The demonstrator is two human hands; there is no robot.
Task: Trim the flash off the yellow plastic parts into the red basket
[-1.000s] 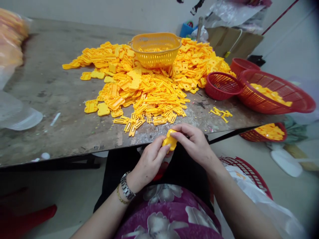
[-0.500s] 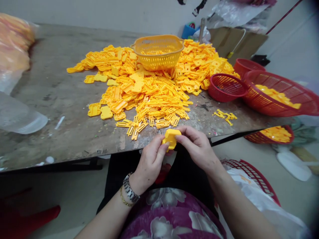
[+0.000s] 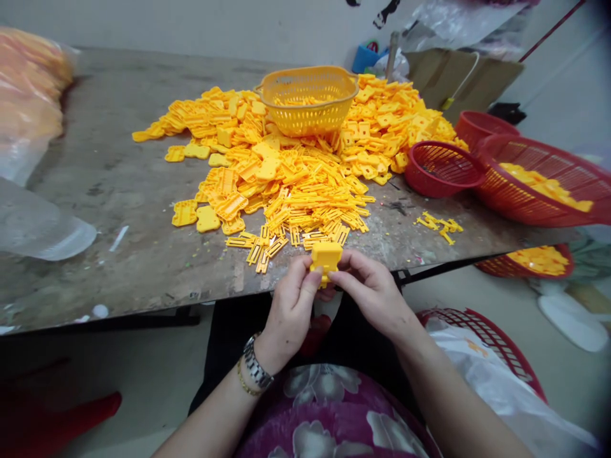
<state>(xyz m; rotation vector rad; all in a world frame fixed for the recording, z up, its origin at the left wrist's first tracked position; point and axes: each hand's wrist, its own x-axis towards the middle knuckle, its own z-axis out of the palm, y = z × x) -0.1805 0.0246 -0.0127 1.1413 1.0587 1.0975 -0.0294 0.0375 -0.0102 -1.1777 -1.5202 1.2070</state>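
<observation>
A small yellow plastic part [image 3: 326, 256] with a notched lower edge is held upright between my two hands, just off the table's front edge. My left hand [image 3: 296, 298] pinches its left side, thumb across the front. On its right side, the thumb and fingers of my right hand [image 3: 370, 287] grip it near the lower corner. Fingertips behind the part are hidden. Thin slotted yellow pieces [image 3: 267, 245] lie on the table just beyond my hands, at the front of a large heap of yellow plastic parts [image 3: 305, 178].
A yellow basket [image 3: 310, 114] sits on the heap. Red baskets [image 3: 442, 170] stand at the table's right, with a few small yellow pieces [image 3: 440, 224] in front. Plastic bags [image 3: 33, 95] lie at the left. Below right is a red basket [image 3: 496, 337] with a white bag.
The yellow part has turned more upright and face-on. My right thumb has shifted from its upper right down to its lower right side. The view has swung slightly left.
</observation>
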